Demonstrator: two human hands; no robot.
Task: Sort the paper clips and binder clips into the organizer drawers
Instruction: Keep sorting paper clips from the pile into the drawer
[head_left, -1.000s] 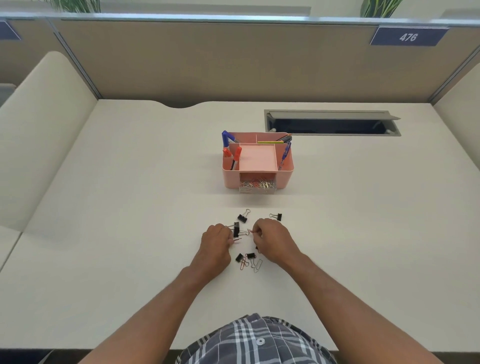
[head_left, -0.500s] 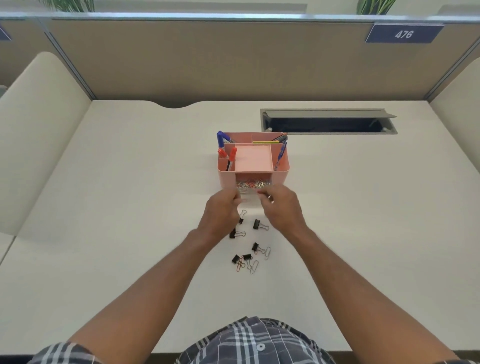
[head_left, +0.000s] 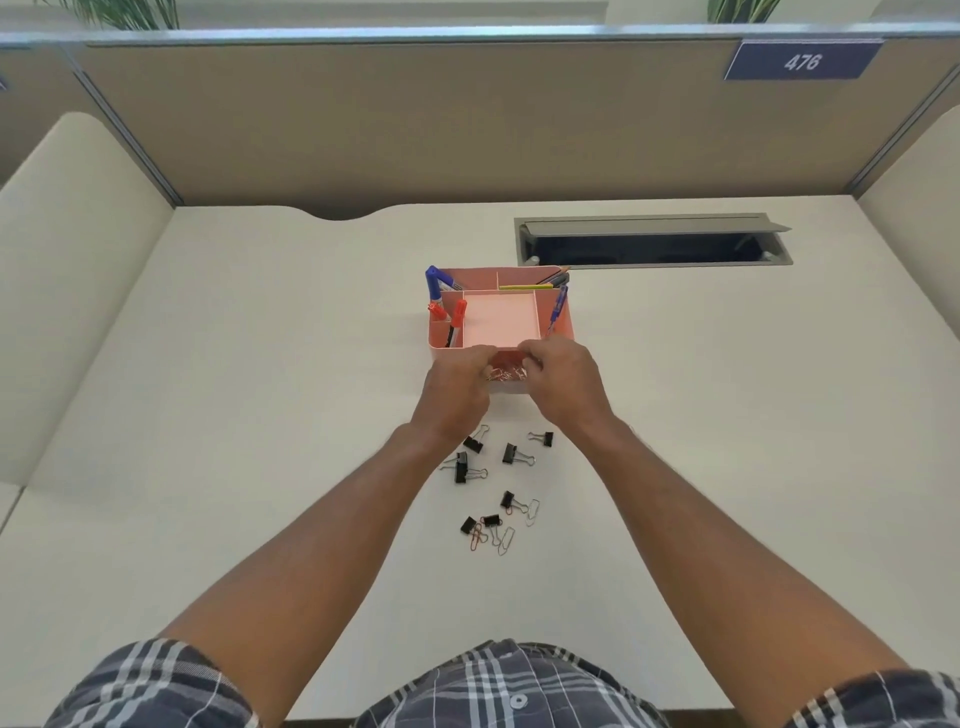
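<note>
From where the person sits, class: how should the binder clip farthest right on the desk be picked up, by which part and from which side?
Probably by the black body of the rightmost binder clip, pinched across its sides from above. It lies flat on the desk, apart from the other clips, with its thin wire handles pointing left. The right hand is nearest.

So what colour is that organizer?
Pink; the organizer shows in the head view.
</note>
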